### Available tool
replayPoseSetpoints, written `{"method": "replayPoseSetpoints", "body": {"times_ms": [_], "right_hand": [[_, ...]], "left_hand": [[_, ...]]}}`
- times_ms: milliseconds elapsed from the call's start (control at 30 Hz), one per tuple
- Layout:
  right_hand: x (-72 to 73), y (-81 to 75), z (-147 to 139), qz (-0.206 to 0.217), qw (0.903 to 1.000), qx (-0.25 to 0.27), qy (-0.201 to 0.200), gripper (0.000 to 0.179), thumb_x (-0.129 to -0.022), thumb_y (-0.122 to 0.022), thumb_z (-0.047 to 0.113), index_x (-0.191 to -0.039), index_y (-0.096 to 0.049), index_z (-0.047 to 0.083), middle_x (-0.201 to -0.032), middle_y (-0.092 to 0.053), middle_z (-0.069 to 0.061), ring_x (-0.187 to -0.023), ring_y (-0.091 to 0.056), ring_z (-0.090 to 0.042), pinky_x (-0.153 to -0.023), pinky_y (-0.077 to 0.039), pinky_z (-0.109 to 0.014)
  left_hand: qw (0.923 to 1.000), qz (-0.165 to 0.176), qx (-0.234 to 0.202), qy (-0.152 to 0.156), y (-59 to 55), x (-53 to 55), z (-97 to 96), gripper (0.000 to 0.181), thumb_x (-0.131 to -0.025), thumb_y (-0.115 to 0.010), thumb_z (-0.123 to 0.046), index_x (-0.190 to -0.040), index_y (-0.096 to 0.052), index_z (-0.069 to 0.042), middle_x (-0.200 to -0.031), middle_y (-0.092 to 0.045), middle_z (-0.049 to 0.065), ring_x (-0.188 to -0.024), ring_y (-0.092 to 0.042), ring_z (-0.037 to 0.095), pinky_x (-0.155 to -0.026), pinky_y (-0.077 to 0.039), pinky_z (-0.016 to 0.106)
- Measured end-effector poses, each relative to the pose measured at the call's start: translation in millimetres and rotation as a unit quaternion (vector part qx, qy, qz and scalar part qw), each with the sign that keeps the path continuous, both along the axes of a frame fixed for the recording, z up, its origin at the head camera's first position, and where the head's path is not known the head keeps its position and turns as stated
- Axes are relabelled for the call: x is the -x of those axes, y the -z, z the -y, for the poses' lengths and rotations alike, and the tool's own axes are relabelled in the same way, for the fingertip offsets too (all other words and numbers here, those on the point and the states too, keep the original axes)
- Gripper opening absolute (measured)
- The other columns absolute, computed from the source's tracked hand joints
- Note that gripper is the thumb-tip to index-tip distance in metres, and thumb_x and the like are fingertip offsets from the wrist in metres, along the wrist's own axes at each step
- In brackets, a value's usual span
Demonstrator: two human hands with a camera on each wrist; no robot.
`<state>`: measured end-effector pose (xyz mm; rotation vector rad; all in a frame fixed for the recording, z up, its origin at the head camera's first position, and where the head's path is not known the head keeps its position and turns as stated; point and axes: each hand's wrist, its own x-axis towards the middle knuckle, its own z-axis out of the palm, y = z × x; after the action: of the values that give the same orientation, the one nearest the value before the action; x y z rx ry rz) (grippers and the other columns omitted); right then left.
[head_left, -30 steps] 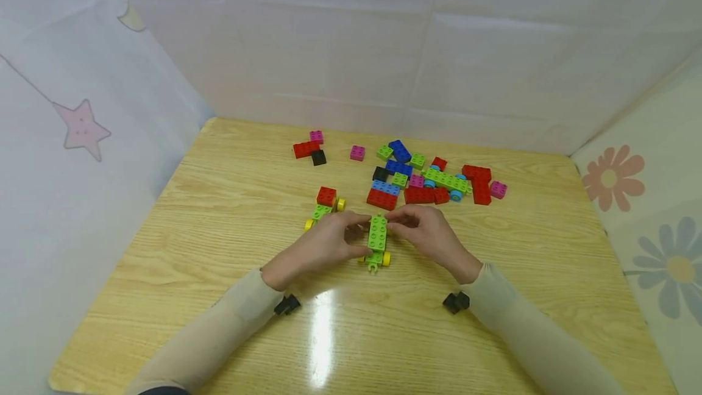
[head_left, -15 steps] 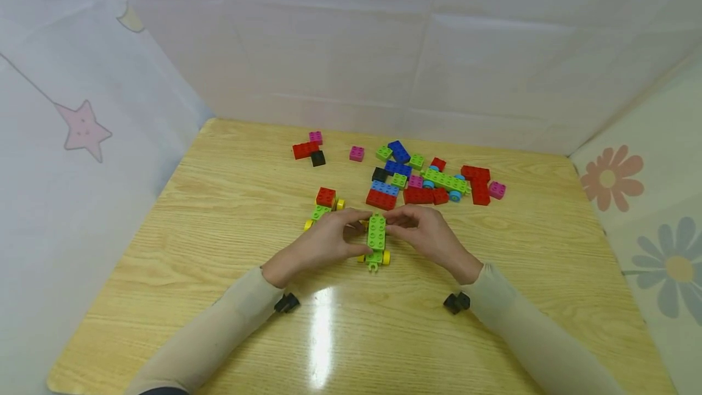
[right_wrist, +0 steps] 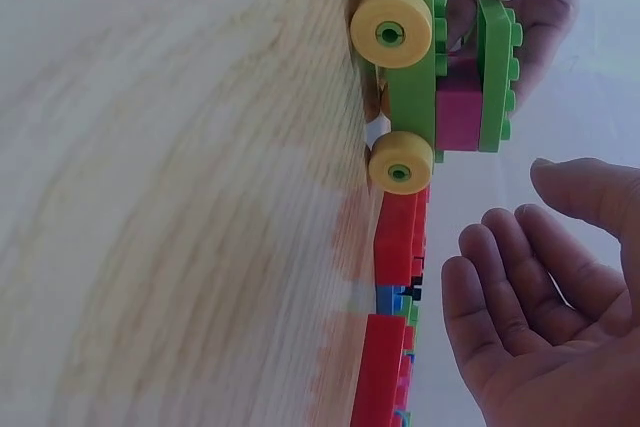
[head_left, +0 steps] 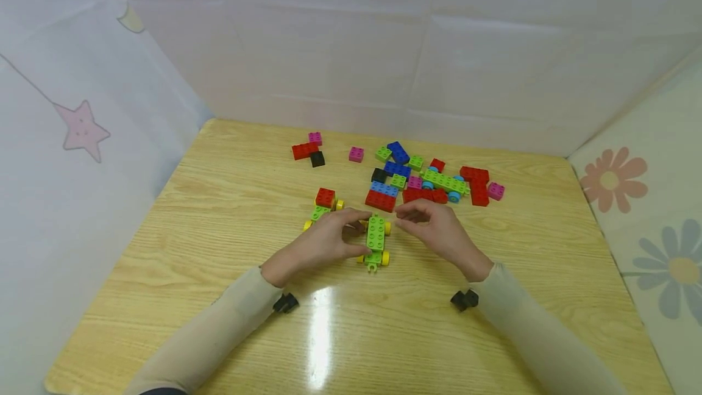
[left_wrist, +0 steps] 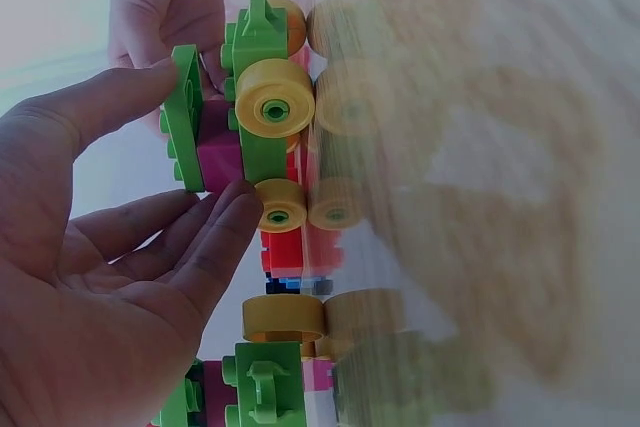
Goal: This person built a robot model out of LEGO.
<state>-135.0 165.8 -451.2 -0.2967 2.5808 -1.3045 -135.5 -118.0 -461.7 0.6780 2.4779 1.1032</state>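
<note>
Altogether three wheeled toys stand on the wooden table [head_left: 219, 212]: the green car [head_left: 375, 233] between the hands, a red-topped car [head_left: 321, 213] to its left, and a blue-wheeled base [head_left: 445, 181] farther back. The left hand [head_left: 323, 239] pinches the green car between thumb and fingers; the right hand [head_left: 436, 230] is just beside it, holding nothing, thumb apart from fingers. Behind lie four pink bricks [head_left: 356, 154], three small green bricks [head_left: 415, 163], two dark blue bricks [head_left: 398, 152], two black bricks [head_left: 317, 159] and one light blue brick [head_left: 384, 188]; the red bricks [head_left: 381, 201] crowd too closely to count. From above, the green car's top plate [left_wrist: 185, 137] hides its magenta middle brick [left_wrist: 220, 152], and the left hand covers part of the red-topped car. Pale sheeting [head_left: 329, 47] with a printed star [head_left: 85, 130] and flowers [head_left: 611, 178] hangs beyond the table.
</note>
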Motion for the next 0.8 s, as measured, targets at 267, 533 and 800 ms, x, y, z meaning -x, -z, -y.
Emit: {"method": "replayPoseSetpoints", "body": {"times_ms": [267,533,800], "right_hand": [[1.6,2.0,-7.8,-0.004,1.0,-0.001,0.007,0.037,-0.107,-0.079,0.032,-0.139,-0.078,0.013,-0.13,-0.082,-0.003,-0.118,-0.076,-0.026,-0.105,-0.065,-0.052],[8.1,5.9,-11.8,-0.009,0.9998,-0.008,0.017,0.036,-0.108,-0.078,0.03,-0.138,-0.078,0.012,-0.133,-0.081,-0.006,-0.117,-0.077,-0.027,-0.103,-0.066,-0.045],[15.2,4.6,-21.5,0.002,0.9989,-0.018,0.044,0.035,-0.109,-0.077,0.03,-0.138,-0.077,0.011,-0.135,-0.081,-0.008,-0.118,-0.076,-0.03,-0.101,-0.065,-0.044]], "left_hand": [[0.9999,-0.003,-0.01,0.006,-0.7,-1.3,2.1,0.075,-0.096,-0.092,-0.032,-0.161,-0.06,-0.012,-0.147,-0.073,0.005,-0.131,-0.073,0.023,-0.114,-0.062,0.044],[0.9999,-0.003,-0.008,0.009,0.6,-0.3,2.8,0.075,-0.097,-0.091,-0.032,-0.162,-0.059,-0.012,-0.149,-0.071,0.004,-0.132,-0.072,0.022,-0.115,-0.061,0.043],[0.9998,-0.005,-0.01,0.017,2.1,0.8,3.1,0.076,-0.097,-0.091,-0.032,-0.162,-0.059,-0.01,-0.151,-0.071,0.006,-0.133,-0.072,0.023,-0.116,-0.06,0.043]]}}
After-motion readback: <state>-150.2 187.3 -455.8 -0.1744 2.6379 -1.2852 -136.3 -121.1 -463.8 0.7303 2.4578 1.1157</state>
